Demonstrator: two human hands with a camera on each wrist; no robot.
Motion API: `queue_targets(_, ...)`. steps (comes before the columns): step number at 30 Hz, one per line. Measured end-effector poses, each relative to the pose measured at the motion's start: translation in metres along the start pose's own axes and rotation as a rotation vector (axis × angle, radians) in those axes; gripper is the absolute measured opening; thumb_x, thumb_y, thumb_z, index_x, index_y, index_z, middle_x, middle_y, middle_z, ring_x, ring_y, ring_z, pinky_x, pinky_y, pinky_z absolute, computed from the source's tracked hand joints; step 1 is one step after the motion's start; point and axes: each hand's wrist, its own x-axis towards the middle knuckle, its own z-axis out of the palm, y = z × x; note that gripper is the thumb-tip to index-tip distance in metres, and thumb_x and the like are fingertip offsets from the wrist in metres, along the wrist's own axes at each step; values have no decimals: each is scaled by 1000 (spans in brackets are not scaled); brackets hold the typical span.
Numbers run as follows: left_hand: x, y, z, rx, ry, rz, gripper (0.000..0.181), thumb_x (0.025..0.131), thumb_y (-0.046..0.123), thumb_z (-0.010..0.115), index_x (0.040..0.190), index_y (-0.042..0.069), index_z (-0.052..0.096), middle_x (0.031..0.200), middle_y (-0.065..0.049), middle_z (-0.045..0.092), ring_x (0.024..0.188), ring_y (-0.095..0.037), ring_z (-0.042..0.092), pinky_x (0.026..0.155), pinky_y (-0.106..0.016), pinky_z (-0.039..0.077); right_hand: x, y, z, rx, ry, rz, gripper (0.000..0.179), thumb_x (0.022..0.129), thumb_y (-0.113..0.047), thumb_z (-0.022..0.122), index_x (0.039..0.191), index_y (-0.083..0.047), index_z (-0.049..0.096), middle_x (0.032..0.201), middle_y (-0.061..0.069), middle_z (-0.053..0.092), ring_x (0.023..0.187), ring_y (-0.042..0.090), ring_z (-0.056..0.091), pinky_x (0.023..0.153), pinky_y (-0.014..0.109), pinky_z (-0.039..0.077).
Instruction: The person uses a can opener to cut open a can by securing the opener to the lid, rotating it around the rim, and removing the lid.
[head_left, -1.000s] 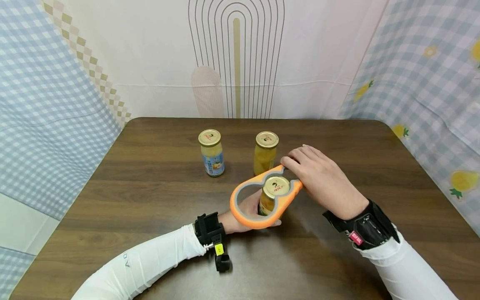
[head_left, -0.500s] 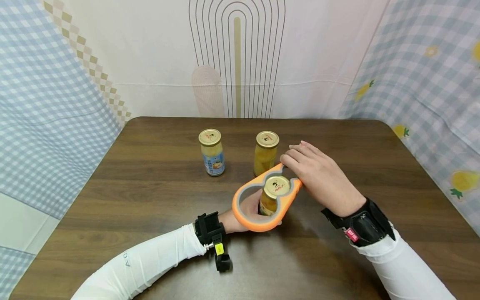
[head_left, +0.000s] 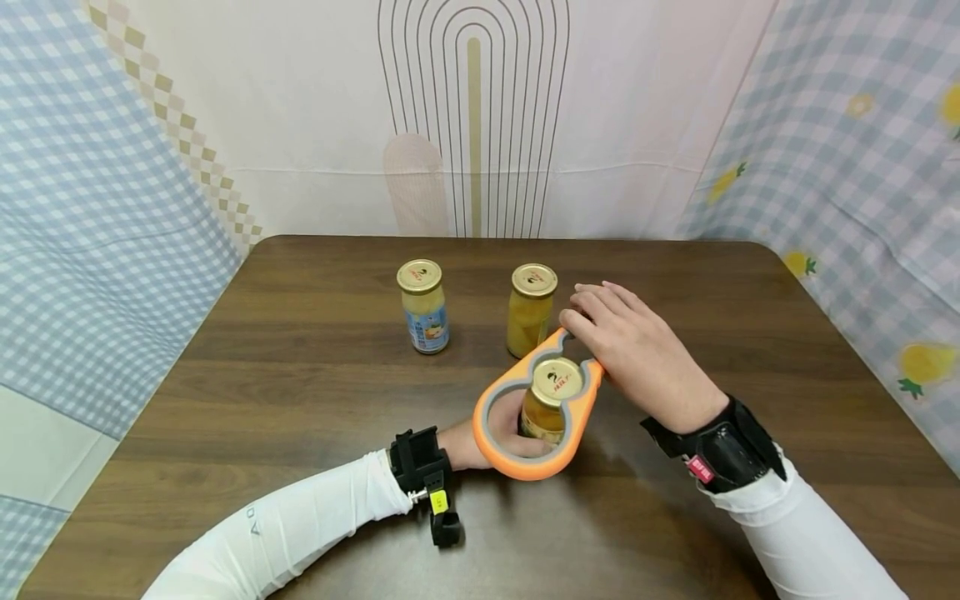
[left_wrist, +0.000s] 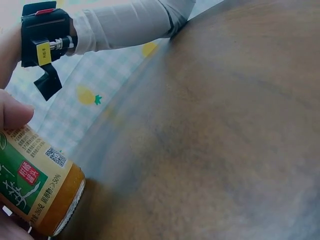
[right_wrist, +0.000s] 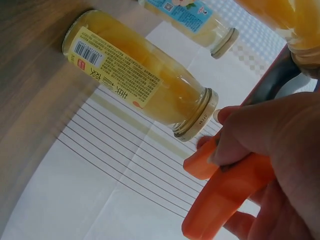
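My left hand (head_left: 508, 423) grips a glass jar (head_left: 542, 418) with a gold lid, fingers wrapped round its body. In the left wrist view the jar (left_wrist: 37, 187) shows a green and cream label, with my thumb (left_wrist: 15, 112) over it. An orange jar opener (head_left: 579, 417) with a grey inner lining surrounds the gold lid (head_left: 557, 382) in the head view. The lid lies in its narrower section; the wide loop overlaps my left hand. My right hand (head_left: 637, 354) holds the opener's handle ends, and the right wrist view shows its fingers round the orange handles (right_wrist: 227, 197).
Behind the held jar stands a yellow-filled jar (head_left: 531, 312) with a gold lid. A blue-labelled jar (head_left: 427, 321) stands to its left. They share a brown wooden table (head_left: 315, 392), with a white cloth (head_left: 315, 108) hanging behind it.
The opener's wide loop has swung toward me and slightly right. The held jar has shifted a little toward me, and my right hand slightly left. The two standing jars stay put.
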Motion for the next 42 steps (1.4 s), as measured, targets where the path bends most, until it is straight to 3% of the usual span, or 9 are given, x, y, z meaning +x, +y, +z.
queue_targets(5, -1, 1, 1, -30, -7, 7, 54, 92, 1, 70, 140, 5, 47, 132, -18, 60, 120, -11, 59, 110, -32, 46, 1, 0, 2, -38, 39, 4, 35, 81, 21, 66, 104, -6, 59, 120, 20, 57, 114, 37, 55, 104, 50, 46)
queue_targets(11, 1, 3, 3, -84, -32, -22, 52, 92, 3, 71, 139, 7, 49, 131, -18, 62, 119, -13, 61, 110, -32, 46, 1, 0, 3, -99, 41, 8, 30, 90, 17, 59, 105, -8, 59, 111, 17, 53, 104, 36, 50, 91, 50, 45)
queue_targets(18, 3, 2, 6, -71, -2, -83, 53, 90, 7, 77, 137, 14, 54, 129, -7, 65, 119, -8, 61, 111, -29, 44, 1, 0, 5, -123, 61, -8, 27, 92, 13, 59, 105, -11, 59, 106, 14, 51, 98, 33, 49, 83, 47, 44)
queue_targets(24, 4, 2, 8, -87, -3, -115, 54, 87, 7, 78, 136, 14, 57, 126, -5, 68, 114, -8, 63, 107, -27, 47, 2, -1, 4, -155, 45, -6, 30, 90, 13, 62, 107, -12, 59, 105, 14, 50, 89, 32, 45, 73, 41, 38)
queue_targets(32, 3, 6, 11, -46, 22, -130, 56, 85, 6, 80, 135, 15, 59, 126, -2, 69, 114, -6, 64, 108, -26, 46, 3, -1, 5, -136, 56, -20, 30, 91, 14, 62, 107, -11, 60, 98, 14, 48, 80, 28, 40, 65, 33, 35)
queue_targets(39, -3, 9, 9, 27, -34, -178, 59, 89, 12, 78, 140, 21, 49, 130, 6, 63, 118, -2, 58, 109, -24, 44, 3, -1, 5, -105, 44, -22, 30, 94, 13, 57, 109, -13, 60, 95, 10, 46, 79, 26, 41, 65, 31, 35)
queue_targets(42, -3, 11, 9, 37, -38, -177, 61, 90, 13, 78, 142, 21, 48, 133, 5, 62, 121, -2, 57, 110, -24, 43, 4, -2, 5, -101, 38, -21, 30, 95, 12, 57, 110, -13, 59, 95, 9, 46, 79, 26, 40, 66, 31, 34)
